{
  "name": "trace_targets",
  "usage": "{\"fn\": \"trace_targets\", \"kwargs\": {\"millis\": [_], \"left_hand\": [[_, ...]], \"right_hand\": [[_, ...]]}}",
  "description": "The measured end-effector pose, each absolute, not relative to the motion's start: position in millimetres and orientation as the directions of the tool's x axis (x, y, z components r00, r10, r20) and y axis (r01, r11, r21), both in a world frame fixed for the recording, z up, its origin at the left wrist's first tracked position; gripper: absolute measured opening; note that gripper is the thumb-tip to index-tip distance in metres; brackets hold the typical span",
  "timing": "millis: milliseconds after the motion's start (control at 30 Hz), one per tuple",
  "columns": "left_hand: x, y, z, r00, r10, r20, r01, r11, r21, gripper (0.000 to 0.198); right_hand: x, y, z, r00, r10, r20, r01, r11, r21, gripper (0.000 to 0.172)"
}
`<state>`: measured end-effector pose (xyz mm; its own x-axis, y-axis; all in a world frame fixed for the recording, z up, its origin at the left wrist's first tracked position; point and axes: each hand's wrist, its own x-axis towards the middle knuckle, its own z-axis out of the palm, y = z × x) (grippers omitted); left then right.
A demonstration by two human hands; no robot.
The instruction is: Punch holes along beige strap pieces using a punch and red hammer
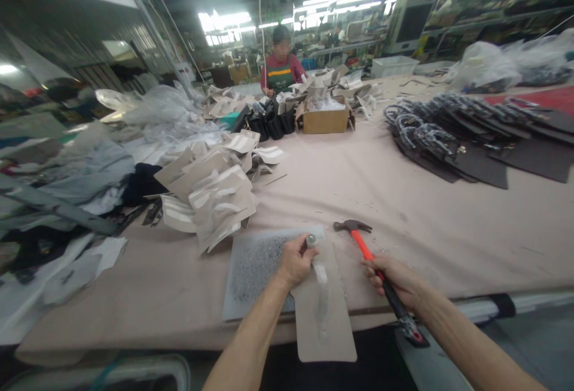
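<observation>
My left hand (296,260) is closed round a short metal cylinder (311,239) with a round top, held upright at the upper end of a beige panel (327,301). A plastic-wrapped strap (321,295) runs down the middle of that panel, whose lower end juts past the table edge. Under the panel's upper part lies a grey, heavily pitted board (255,271). To the right, my right hand (397,277) grips a claw hammer (365,247) by its red and black handle. The hammer's head is above the table, apart from the cylinder.
Beige panels (219,194) are heaped at the left. Dark panels with plastic-wrapped handles (466,134) are piled at the right. A cardboard box (325,119) and black bags (269,122) stand farther back, where another person (282,68) is at the table (323,170).
</observation>
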<state>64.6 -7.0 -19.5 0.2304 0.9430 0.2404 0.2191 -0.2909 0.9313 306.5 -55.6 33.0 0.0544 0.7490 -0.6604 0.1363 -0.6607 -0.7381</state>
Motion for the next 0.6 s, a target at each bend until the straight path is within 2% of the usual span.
{"fn": "trace_targets", "kwargs": {"millis": [100, 133, 200, 267, 300, 367, 467, 533, 600], "left_hand": [[64, -8, -18, 0.257, 0.933, 0.253, 0.257, -0.318, 0.913, 0.009], [64, -8, -17, 0.257, 0.932, 0.257, 0.258, -0.322, 0.911, 0.009], [63, -8, -18, 0.255, 0.930, 0.264, 0.257, -0.329, 0.909, 0.007], [63, -8, -19, 0.255, 0.929, 0.270, 0.259, -0.334, 0.906, 0.006], [63, -8, -19, 0.255, 0.928, 0.271, 0.260, -0.336, 0.905, 0.007], [64, -9, -21, 0.250, 0.930, 0.269, 0.273, -0.335, 0.902, 0.009], [65, -9, -22, 0.239, 0.935, 0.263, 0.296, -0.328, 0.897, 0.004], [65, -10, -22, 0.241, 0.929, 0.280, 0.291, -0.345, 0.892, 0.003], [65, -10, -22, 0.245, 0.924, 0.294, 0.283, -0.359, 0.889, 0.006]], "right_hand": [[293, -60, 53, 0.085, 0.817, -0.570, 0.105, -0.576, -0.811, 0.014], [290, -64, 61, 0.126, 0.867, -0.482, 0.151, -0.497, -0.855, 0.019], [285, -71, 75, 0.199, 0.960, -0.198, 0.368, -0.260, -0.893, 0.030], [283, -80, 84, 0.156, 0.983, 0.101, 0.625, -0.019, -0.780, 0.036], [283, -83, 86, 0.089, 0.977, 0.195, 0.718, 0.073, -0.693, 0.035], [284, -88, 88, -0.072, 0.966, 0.249, 0.830, 0.196, -0.522, 0.031], [286, -88, 101, -0.241, 0.950, 0.200, 0.883, 0.299, -0.361, 0.024], [286, -86, 123, -0.226, 0.933, 0.281, 0.876, 0.320, -0.359, 0.026], [283, -85, 146, -0.084, 0.895, 0.438, 0.855, 0.291, -0.429, 0.030]]}}
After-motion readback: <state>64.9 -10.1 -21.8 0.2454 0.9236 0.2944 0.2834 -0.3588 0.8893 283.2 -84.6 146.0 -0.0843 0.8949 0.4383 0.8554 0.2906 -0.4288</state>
